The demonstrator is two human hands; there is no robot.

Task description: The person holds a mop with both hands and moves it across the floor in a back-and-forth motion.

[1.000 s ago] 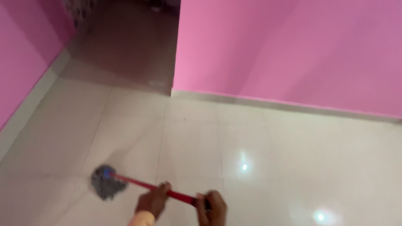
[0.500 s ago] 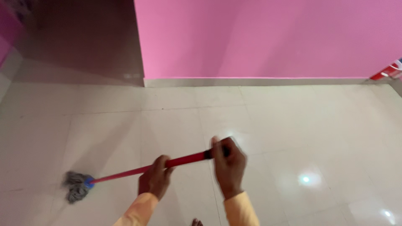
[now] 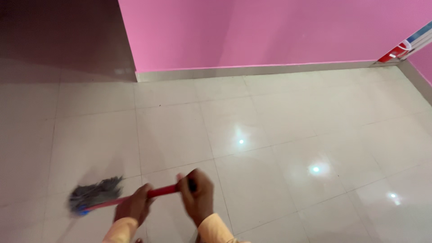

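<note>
Both hands closed around a red mop handle [image 3: 163, 191], low in the view at about 6 o'clock. Left hand [image 3: 132, 207] grips lower on the shaft; right hand [image 3: 198, 194] clasps the upper end. Grey mop head [image 3: 93, 194], blurred, lies on the pale tiled floor [image 3: 270, 148] at 8 o'clock. Orange sleeves [image 3: 211, 228] on both arms. Pink wall [image 3: 252, 31] at 12 o'clock. Red object [image 3: 396, 53] at 2 o'clock, by the wall.

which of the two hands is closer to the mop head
The left hand, lower on the red handle, is closer to the grey mop head; the right hand grips the handle's top end.
</note>
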